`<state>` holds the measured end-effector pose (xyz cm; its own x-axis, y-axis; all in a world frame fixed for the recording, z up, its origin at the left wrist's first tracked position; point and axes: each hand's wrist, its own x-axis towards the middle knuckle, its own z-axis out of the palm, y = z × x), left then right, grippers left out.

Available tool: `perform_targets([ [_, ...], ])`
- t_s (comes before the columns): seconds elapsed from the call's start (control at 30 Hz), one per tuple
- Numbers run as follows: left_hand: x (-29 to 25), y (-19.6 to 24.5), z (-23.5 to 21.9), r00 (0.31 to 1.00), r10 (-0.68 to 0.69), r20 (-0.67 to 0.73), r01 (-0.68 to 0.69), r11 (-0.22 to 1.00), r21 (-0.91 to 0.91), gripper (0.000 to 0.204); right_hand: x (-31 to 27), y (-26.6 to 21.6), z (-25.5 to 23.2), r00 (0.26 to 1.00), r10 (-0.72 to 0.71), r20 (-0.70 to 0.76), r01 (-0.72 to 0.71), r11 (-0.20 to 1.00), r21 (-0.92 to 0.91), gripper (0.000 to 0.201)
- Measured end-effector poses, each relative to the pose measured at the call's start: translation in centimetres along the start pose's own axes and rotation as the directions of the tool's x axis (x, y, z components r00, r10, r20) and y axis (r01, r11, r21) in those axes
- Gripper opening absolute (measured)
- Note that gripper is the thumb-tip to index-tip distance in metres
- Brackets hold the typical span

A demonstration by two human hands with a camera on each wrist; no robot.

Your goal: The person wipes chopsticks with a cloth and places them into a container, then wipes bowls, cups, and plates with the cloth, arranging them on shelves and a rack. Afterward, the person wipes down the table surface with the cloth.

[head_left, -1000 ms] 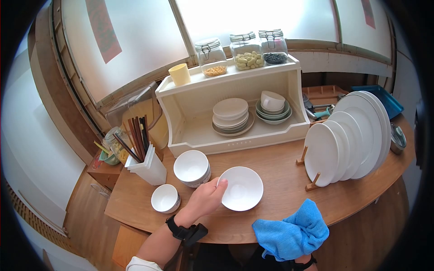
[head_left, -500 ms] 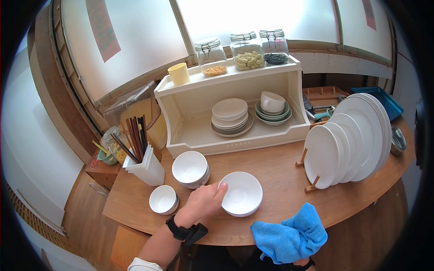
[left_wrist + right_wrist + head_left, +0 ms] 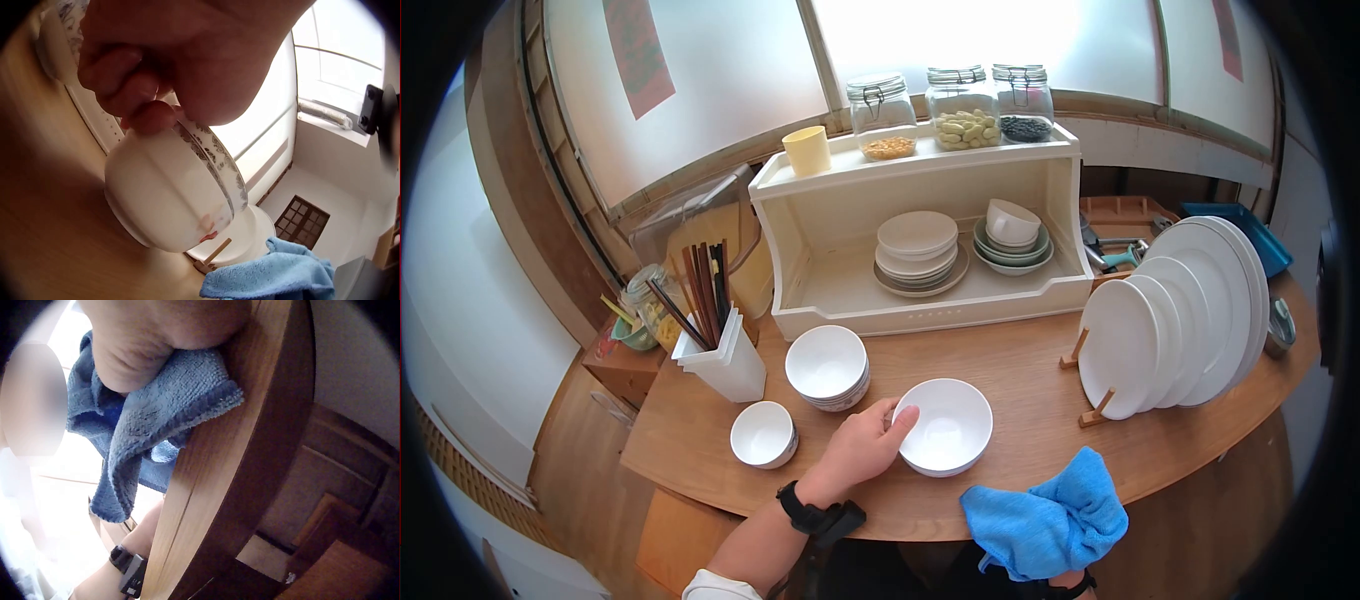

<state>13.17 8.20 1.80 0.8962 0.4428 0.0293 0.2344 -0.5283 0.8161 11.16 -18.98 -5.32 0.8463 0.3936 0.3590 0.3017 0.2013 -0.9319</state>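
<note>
When scanned from left to right, pale wooden floor (image 3: pixel 580 480) first, then the rounded left end of a smooth, brown wood-grained table (image 3: pixel 1020 395), with frosted panes (image 3: pixel 710 90) in timber frames behind. Near that end, a white plastic holder (image 3: pixel 735 373) full of slim dark chopsticks (image 3: pixel 712 295); nearer the front edge, a small glossy white bowl (image 3: pixel 763 435), and just behind and to its right, a bowl stack (image 3: pixel 827 368). At the back edge, a cream shelf unit (image 3: pixel 920 322) with a yellow cup (image 3: pixel 807 152) and three clip-top glass jars (image 3: pixel 965 115) on top, round plates and green bowls inside.

Toward the middle of the front edge, left hand (image 3: pixel 863 448) pinching the rim of the larger white bowls (image 3: pixel 945 430), nested, upright, with patterned bands outside; thumb over the rim, fingers curled beneath. At the front edge to the right, right hand (image 3: pixel 165 337) against a fuzzy, rumpled blue cloth (image 3: pixel 1050 520); fingers hidden, so impossible to tell whether spread or gripping. Toward the right end, flat white plates (image 3: pixel 1118 350) on edge in a wooden rack (image 3: pixel 1097 410).
</note>
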Motion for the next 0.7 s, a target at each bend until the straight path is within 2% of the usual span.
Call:
perform_targets([
  [0.03,-0.6,0.7,-0.2,1.000,-0.001,-0.003,0.001,1.000,-0.006,0.047,0.1,-0.1,0.0,1.000,-0.005,0.003,0.005,1.000,-0.007,0.032],
  [0.1,-2.4,2.7,-1.0,0.992,0.089,-0.091,-0.048,0.925,0.377,0.048,0.2,-0.2,0.2,1.000,-0.014,0.010,0.015,1.000,-0.021,0.032],
  [0.13,-3.3,3.3,-1.4,0.992,0.087,-0.095,-0.046,0.928,0.371,0.048,0.3,-0.2,0.3,1.000,-0.020,0.014,0.020,0.999,-0.028,0.032],
  [0.2,-5.0,3.8,-2.8,0.962,0.249,-0.114,-0.174,0.877,0.448,0.048,0.5,-0.2,0.5,0.999,-0.028,0.025,0.029,0.999,-0.041,0.031],
  [0.23,-5.3,3.6,-3.7,0.962,0.244,-0.123,-0.166,0.881,0.444,0.048,0.7,-0.3,0.6,0.999,-0.033,0.034,0.034,0.998,-0.046,0.031],
  [0.3,-5.3,3.5,-6.5,0.906,0.359,-0.222,-0.206,0.834,0.511,0.046,0.8,-0.4,0.9,0.998,-0.039,0.055,0.042,0.998,-0.050,0.031],
  [0.33,-4.8,3.5,-7.9,0.905,0.328,-0.270,-0.137,0.828,0.544,0.044,1.0,-0.4,1.1,0.997,-0.045,0.065,0.048,0.998,-0.051,0.031],
  [0.37,-3.9,2.6,-9.1,0.903,0.324,-0.281,-0.129,0.830,0.543,0.044,1.1,-0.4,1.4,0.996,-0.052,0.075,0.056,0.997,-0.051,0.031],
  [0.43,-1.3,-0.4,-11.1,0.792,0.462,-0.398,-0.130,0.765,0.631,0.046,1.5,-0.6,1.8,0.993,-0.070,0.095,0.075,0.996,-0.051,0.031],
  [0.47,-0.6,-1.2,-11.6,0.788,0.458,-0.412,-0.117,0.768,0.629,0.046,1.6,-0.6,2.0,0.991,-0.079,0.109,0.085,0.995,-0.051,0.031],
  [0.53,0.2,-2.2,-12.6,0.884,0.306,-0.353,0.027,0.721,0.693,0.049,2.2,-0.7,2.2,0.986,-0.098,0.134,0.106,0.993,-0.056,0.030],
  [0.57,0.6,-1.9,-12.7,0.881,0.302,-0.364,0.035,0.726,0.687,0.049,2.5,-0.8,2.3,0.984,-0.106,0.145,0.116,0.991,-0.060,0.030],
  [0.63,1.5,-1.2,-12.6,0.962,-0.003,-0.275,0.201,0.690,0.695,0.054,2.8,-0.9,2.3,0.981,-0.114,0.160,0.127,0.989,-0.074,0.030],
  [0.7,2.4,-1.9,-12.8,0.968,-0.055,-0.245,0.211,0.706,0.676,0.054,3.1,-1.1,2.1,0.978,-0.125,0.169,0.142,0.986,-0.090,0.030],
])
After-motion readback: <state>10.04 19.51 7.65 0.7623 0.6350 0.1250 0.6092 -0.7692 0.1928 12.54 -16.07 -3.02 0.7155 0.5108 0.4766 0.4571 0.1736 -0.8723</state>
